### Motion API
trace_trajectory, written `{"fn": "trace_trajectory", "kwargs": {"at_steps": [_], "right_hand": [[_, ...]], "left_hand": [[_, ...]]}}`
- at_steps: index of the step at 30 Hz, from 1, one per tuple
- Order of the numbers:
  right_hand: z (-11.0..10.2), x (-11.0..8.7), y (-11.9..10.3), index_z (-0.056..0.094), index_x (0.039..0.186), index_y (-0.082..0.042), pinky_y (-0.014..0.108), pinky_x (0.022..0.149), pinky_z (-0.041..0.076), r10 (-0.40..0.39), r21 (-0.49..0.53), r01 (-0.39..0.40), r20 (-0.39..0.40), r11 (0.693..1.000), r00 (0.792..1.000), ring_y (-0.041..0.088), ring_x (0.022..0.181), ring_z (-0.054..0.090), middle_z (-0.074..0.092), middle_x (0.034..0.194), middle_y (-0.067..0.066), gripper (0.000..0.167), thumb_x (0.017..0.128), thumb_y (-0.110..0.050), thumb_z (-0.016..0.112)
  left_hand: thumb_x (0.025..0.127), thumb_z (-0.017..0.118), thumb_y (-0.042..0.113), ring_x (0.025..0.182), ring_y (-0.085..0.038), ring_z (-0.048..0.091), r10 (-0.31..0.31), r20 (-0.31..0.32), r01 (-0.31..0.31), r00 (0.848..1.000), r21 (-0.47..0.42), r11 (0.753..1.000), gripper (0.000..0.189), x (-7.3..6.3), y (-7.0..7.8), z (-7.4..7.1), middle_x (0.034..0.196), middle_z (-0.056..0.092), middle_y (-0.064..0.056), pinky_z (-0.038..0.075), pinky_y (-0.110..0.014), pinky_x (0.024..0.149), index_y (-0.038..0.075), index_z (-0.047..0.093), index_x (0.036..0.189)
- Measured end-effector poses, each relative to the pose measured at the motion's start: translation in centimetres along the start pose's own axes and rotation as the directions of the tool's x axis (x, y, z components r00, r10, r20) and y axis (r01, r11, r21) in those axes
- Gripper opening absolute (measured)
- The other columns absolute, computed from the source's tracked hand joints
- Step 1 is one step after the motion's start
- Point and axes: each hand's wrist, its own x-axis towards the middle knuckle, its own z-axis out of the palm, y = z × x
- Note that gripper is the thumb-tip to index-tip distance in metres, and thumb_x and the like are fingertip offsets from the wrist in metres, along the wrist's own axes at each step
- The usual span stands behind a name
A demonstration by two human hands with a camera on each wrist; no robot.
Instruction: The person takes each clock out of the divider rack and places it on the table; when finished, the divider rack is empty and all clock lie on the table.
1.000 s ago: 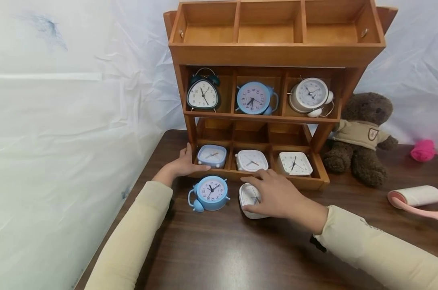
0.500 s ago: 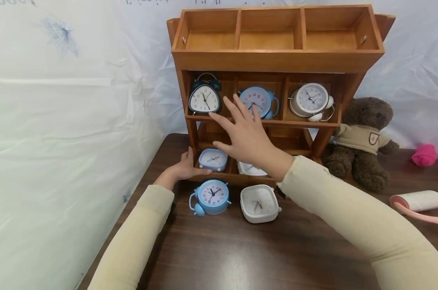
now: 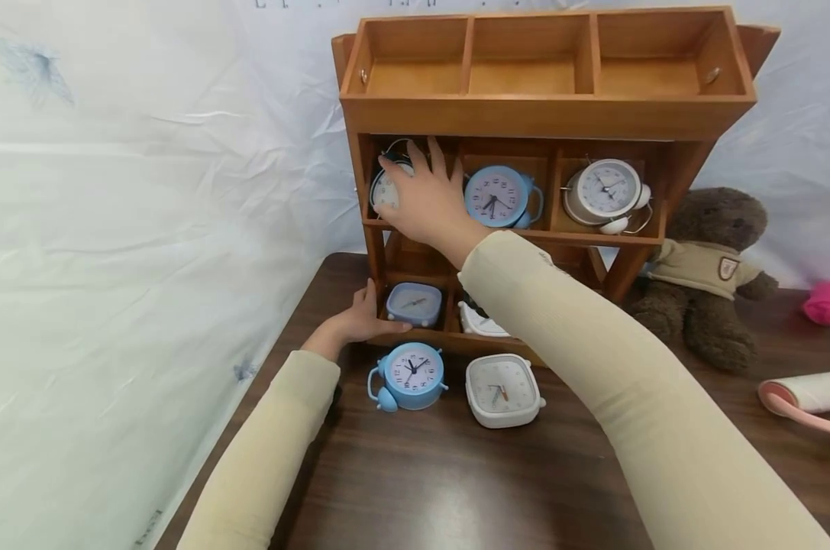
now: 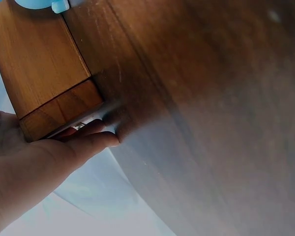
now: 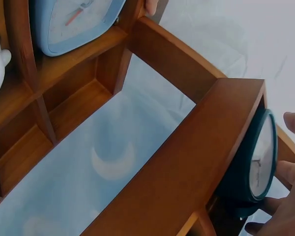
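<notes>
My right hand [image 3: 424,195] is at the upper-left compartment, fingers spread in front of a dark green alarm clock [image 5: 263,162]. Its fingertips come right up to the clock's rim in the right wrist view, and the hand covers much of the dial from the head. My left hand [image 3: 360,317] rests on the bottom left corner of the wooden shelf [image 3: 545,118], thumb stretched along the front rail, fingers along the side. Just above that thumb, a periwinkle clock [image 3: 415,302] sits in the lower-left compartment. A blue twin-bell clock [image 3: 413,374] and a white square clock [image 3: 502,388] lie on the table.
A blue clock [image 3: 495,197] and a white twin-bell clock [image 3: 603,191] fill the other middle-row compartments. A white clock [image 3: 479,321] in the lower row is partly behind my right sleeve. At right are a brown teddy bear [image 3: 696,267], pink yarn [image 3: 828,302] and a lint roller [image 3: 809,393].
My right hand has left the white square clock on the table and moved up and left to the green clock. The left hand stays at the shelf corner.
</notes>
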Motion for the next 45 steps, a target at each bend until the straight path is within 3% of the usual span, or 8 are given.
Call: {"fn": "trace_trajectory", "kwargs": {"at_steps": [9, 17, 30, 39, 45], "right_hand": [[0.1, 1.5, -0.4, 0.022, 0.159, -0.028, 0.059, 0.113, 0.026, -0.013, -0.039, 0.011, -0.048, 0.999, 0.999, 0.044, 0.148, 0.007, 0.017, 0.162, 0.015, 0.081, 0.093, -0.056, 0.059], [0.6, 2.1, -0.4, 0.025, 0.159, -0.023, 0.048, 0.103, 0.045, -0.030, -0.018, 0.029, -0.055, 0.999, 0.998, 0.047, 0.144, 0.014, 0.018, 0.158, 0.023, 0.089, 0.087, -0.056, 0.067], [-0.9, 1.7, 0.5, 0.031, 0.156, -0.033, 0.050, 0.105, 0.041, -0.005, 0.164, 0.024, -0.118, 0.986, 0.993, 0.040, 0.143, 0.018, 0.020, 0.159, 0.016, 0.084, 0.082, -0.057, 0.063], [-1.6, -1.2, 0.5, 0.038, 0.152, -0.040, 0.046, 0.099, 0.045, -0.013, 0.247, 0.040, -0.107, 0.968, 0.994, 0.031, 0.139, 0.026, 0.031, 0.152, 0.010, 0.085, 0.076, -0.057, 0.073], [-1.4, -4.8, 1.1, 0.044, 0.149, -0.036, 0.048, 0.094, 0.047, -0.110, 0.232, 0.144, -0.155, 0.962, 0.982, 0.033, 0.137, 0.028, 0.035, 0.148, 0.012, 0.083, 0.074, -0.050, 0.077]], "left_hand": [[0.087, 0.068, 0.057, 0.150, -0.037, -0.004, 0.011, -0.009, -0.011, 1.000, -0.026, 1.000, 0.124, 0.0, 0.3, 0.0, 0.162, -0.017, -0.020, 0.019, -0.051, 0.118, 0.007, -0.024, 0.153], [0.086, 0.068, 0.059, 0.150, -0.037, -0.002, 0.000, -0.007, 0.000, 1.000, -0.011, 1.000, 0.124, 0.3, 0.0, 0.4, 0.162, -0.015, -0.021, 0.020, -0.050, 0.118, 0.006, -0.023, 0.154], [0.087, 0.067, 0.059, 0.150, -0.039, 0.003, -0.015, -0.006, 0.015, 1.000, 0.006, 1.000, 0.124, 0.1, 0.3, 0.2, 0.162, -0.014, -0.022, 0.022, -0.049, 0.118, 0.006, -0.023, 0.154], [0.087, 0.066, 0.059, 0.149, -0.043, 0.007, -0.017, -0.007, 0.017, 1.000, 0.005, 1.000, 0.123, 0.0, 0.4, 0.4, 0.162, -0.012, -0.024, 0.022, -0.050, 0.117, 0.006, -0.023, 0.153], [0.087, 0.066, 0.059, 0.149, -0.042, 0.003, -0.009, 0.014, 0.009, 1.000, -0.004, 1.000, 0.124, -0.1, 0.3, -0.1, 0.161, -0.016, -0.023, 0.021, -0.051, 0.117, 0.007, -0.026, 0.152]]}}
